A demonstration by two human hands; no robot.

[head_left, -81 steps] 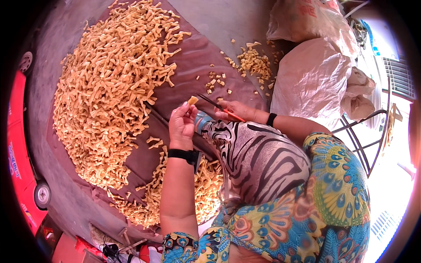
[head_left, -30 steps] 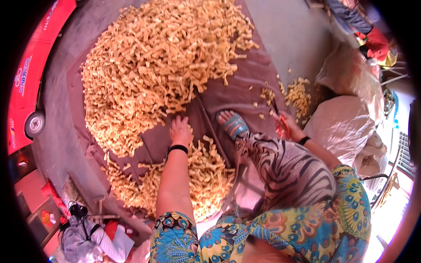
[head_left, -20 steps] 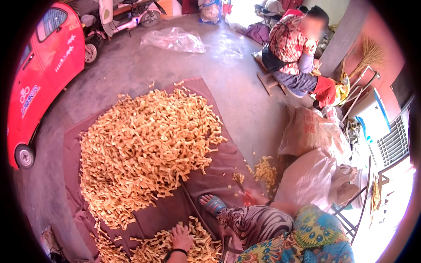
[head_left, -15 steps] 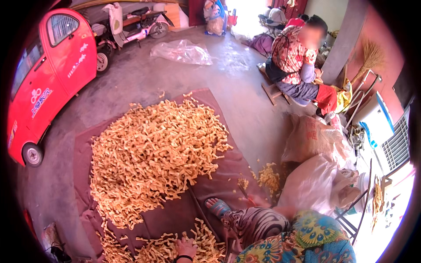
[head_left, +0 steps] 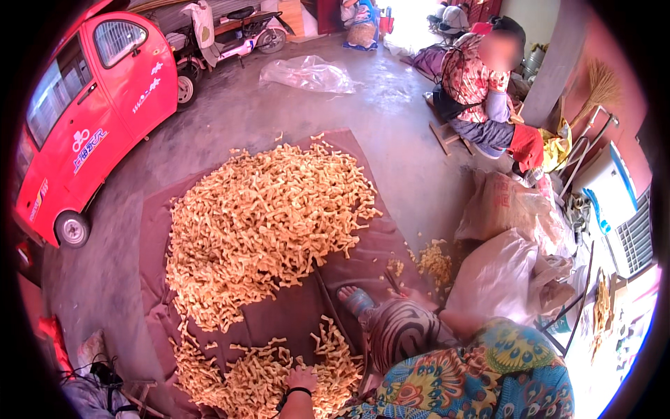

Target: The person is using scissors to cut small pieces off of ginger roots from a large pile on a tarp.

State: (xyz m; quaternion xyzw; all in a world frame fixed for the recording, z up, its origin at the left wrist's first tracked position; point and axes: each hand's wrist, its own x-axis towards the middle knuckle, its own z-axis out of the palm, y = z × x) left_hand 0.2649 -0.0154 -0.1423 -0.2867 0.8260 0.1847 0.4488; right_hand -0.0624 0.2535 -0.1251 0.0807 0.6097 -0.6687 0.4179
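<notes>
Left hand, earlier raised holding piece, now flat on small yellow-tan root heap on brown cloth; grip state unclear. Right hand beside cloth, grip unclear.

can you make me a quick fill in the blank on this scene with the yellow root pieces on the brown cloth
1. The person's left hand rests on the smaller heap of yellow root pieces, wearing a ____ band at the wrist.
2. The big pile of yellow root pieces lies on a ____ cloth spread on the floor.
3. The small three-wheeled vehicle at the left is ____.
4. A seated person in a floral top is at the upper ____ of the picture.

Missing words: black; brown; red; right
</notes>
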